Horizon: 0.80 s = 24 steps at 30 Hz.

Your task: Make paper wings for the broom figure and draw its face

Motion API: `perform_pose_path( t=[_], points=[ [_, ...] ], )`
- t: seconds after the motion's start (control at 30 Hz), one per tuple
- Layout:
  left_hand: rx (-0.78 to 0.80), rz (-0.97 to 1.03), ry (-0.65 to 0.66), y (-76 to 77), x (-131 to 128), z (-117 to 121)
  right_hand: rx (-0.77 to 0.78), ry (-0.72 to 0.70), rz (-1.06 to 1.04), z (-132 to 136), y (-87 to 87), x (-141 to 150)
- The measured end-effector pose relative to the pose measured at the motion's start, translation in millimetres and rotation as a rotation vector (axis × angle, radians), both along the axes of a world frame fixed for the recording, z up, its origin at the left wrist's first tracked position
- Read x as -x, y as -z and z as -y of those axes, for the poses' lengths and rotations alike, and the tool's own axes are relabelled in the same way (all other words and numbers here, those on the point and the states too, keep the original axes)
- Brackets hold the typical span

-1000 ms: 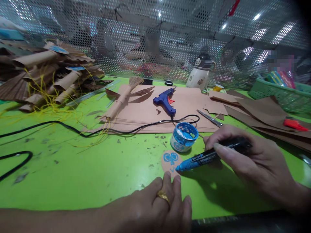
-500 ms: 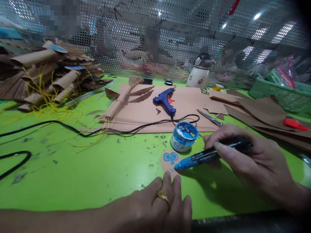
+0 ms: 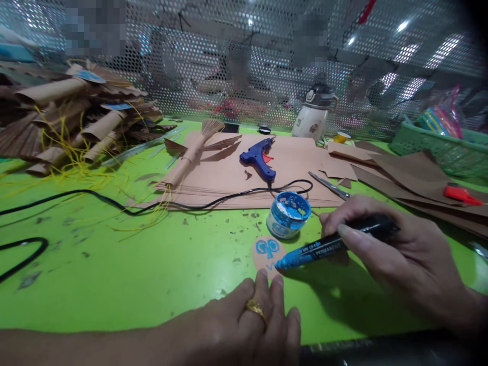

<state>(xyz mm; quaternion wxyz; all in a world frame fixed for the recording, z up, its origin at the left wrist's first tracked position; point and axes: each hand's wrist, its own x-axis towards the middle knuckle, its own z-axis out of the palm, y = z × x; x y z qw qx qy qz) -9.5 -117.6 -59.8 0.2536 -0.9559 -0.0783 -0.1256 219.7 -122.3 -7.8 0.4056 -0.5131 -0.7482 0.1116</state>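
My right hand [image 3: 396, 254] is closed round a black permanent marker [image 3: 343, 239] whose tip end is smeared with blue paint. The tip touches a small round brown paper piece [image 3: 261, 262], which bears a blue drawn face: two ringed eyes, a blob between them and a zigzag line below. My left hand [image 3: 251, 315], with a gold ring on one finger, lies with fingers stretched out, and its fingertips press the lower edge of the paper piece. Just behind the paper stands an open jar of blue paint [image 3: 280, 226], its rim coated in blue.
A blue glue gun [image 3: 261, 161] and a rolled paper bird [image 3: 190, 152] lie on stacked brown paper [image 3: 217, 173]. Scissors [image 3: 330, 185] are near my right hand. Paper birds [image 3: 76, 112] are heaped left. A black cord [image 3: 95, 193] crosses the green table [image 3: 133, 284]; a green basket [image 3: 430, 147] stands right.
The marker tip has moved slightly right, and the blue mark below the eyes has grown from a short tick into a zigzag. My left hand has stayed in place.
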Motion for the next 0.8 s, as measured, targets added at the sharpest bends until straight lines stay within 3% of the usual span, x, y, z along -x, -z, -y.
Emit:
perform_pose_path(
  t=[0.8],
  points=[
    [0.001,0.028,0.014,1.3,0.3,-0.8,-0.03,0.041,-0.05,1.4,-0.5,-0.1]
  ],
)
